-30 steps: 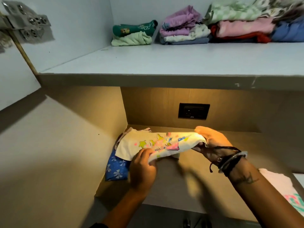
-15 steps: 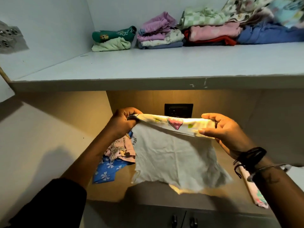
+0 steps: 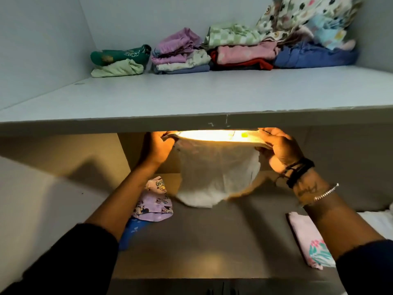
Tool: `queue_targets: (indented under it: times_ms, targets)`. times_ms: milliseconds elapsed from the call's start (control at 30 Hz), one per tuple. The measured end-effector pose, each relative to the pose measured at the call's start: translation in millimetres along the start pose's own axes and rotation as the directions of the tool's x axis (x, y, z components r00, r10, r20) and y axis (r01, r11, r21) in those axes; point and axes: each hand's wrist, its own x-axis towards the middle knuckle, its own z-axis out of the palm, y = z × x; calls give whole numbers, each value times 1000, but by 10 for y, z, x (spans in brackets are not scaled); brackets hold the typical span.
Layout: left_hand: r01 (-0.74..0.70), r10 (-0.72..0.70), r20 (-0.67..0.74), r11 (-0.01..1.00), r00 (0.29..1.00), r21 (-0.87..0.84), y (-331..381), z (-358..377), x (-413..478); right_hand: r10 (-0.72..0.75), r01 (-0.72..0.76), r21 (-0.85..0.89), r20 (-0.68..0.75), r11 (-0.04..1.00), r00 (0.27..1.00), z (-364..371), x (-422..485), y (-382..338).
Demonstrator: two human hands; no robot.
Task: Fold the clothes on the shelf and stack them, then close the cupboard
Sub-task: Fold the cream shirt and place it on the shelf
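A small white printed garment [image 3: 217,173] hangs spread in the air inside the lower shelf, its top edge just under the upper shelf board. My left hand [image 3: 156,147] grips its left top corner and my right hand [image 3: 278,147] grips its right top corner. Below it, on the lower shelf floor [image 3: 212,237], a lilac cartoon-print garment [image 3: 154,201] lies on a blue flowered one [image 3: 133,228] at the left. A folded pink garment [image 3: 310,245] with a teal print lies at the right.
The grey upper shelf [image 3: 191,96] carries folded stacks along its back wall: green ones [image 3: 119,60], lilac and white ones [image 3: 180,54], pink and red ones [image 3: 244,54], and a loose patterned heap [image 3: 308,22] over blue cloth. The shelf's front edge [image 3: 191,122] runs just above my hands.
Both hands have lifted the white garment from the pile at the left and spread it out, raising it up to the underside of the upper shelf. The view has tilted upward.
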Motion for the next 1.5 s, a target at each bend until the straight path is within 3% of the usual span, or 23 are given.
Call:
queue_targets:
  times_ms: [33,100,200,300,367,467,567,700,767,833,900,967,1033,1067,1100,1167,1233,1267,1333,1433,1500]
  targets:
    - [-45,46,44,998,998,-34,5,-30,-108,0,0,-27,8,1000,1000,-50,-83,3]
    - [19,-4,189,997,982,-79,-17,-123,-415,26,-23,-110,26,994,999,-226,-308,117]
    - [77,-39,393,994,919,-82,-144,-230,-1006,217,-211,-145,29,967,976,-556,-783,413]
    - [131,-110,646,991,756,15,-230,-223,-1559,457,-463,-139,-77,875,886,-849,-1266,698]
    - [48,-100,776,995,622,90,-319,-167,-1818,582,-597,-88,-147,798,800,-1002,-1502,871]
    - [74,-134,856,991,499,112,-408,-97,-2039,706,-725,-34,-202,688,679,-1147,-1735,1058]
    - [195,-188,890,974,415,115,-495,-47,-2059,732,-749,1,-210,663,648,-1193,-1799,1108]
    - [398,-280,846,913,453,89,-638,155,-1794,771,-753,171,-178,636,611,-1133,-1550,1105]
    - [442,-339,797,891,500,102,-764,353,-1570,750,-725,192,-213,661,627,-1053,-1304,1154]
    - [490,-442,743,853,502,177,-940,588,-1382,730,-709,187,-262,680,631,-937,-1028,1229]
    - [517,-534,671,817,515,254,-1105,835,-1292,735,-703,222,-277,676,619,-833,-802,1311]
    - [439,-586,539,811,605,387,-1138,980,-1308,716,-710,151,-304,688,629,-781,-695,1387]
    - [196,-479,426,808,768,555,-1103,1009,-1433,580,-663,-100,-402,742,709,-751,-757,1495]
    - [69,-379,432,812,819,580,-1066,994,-1522,462,-596,-253,-433,762,774,-732,-853,1563]
    - [-48,-280,489,830,826,556,-1039,970,-1623,319,-491,-432,-412,756,854,-728,-961,1648]
    - [-276,-126,688,853,714,442,-1053,926,-1792,164,-237,-791,-174,564,971,-752,-1172,1853]
    - [-417,-108,844,832,526,367,-1152,883,-1921,272,-84,-958,-7,272,962,-783,-1276,2044]
    - [-435,-141,877,825,459,360,-1218,860,-1983,345,-48,-988,5,144,938,-791,-1295,2109]
    - [-434,-180,885,818,430,378,-1307,799,-2099,401,27,-1000,24,-2,916,-798,-1261,2209]
    - [-407,-232,866,809,443,425,-1202,733,-2177,412,161,-984,115,-77,904,-831,-942,2283]
    - [-430,-247,877,796,412,427,-1016,694,-2197,424,281,-949,198,-144,884,-849,-579,2276]
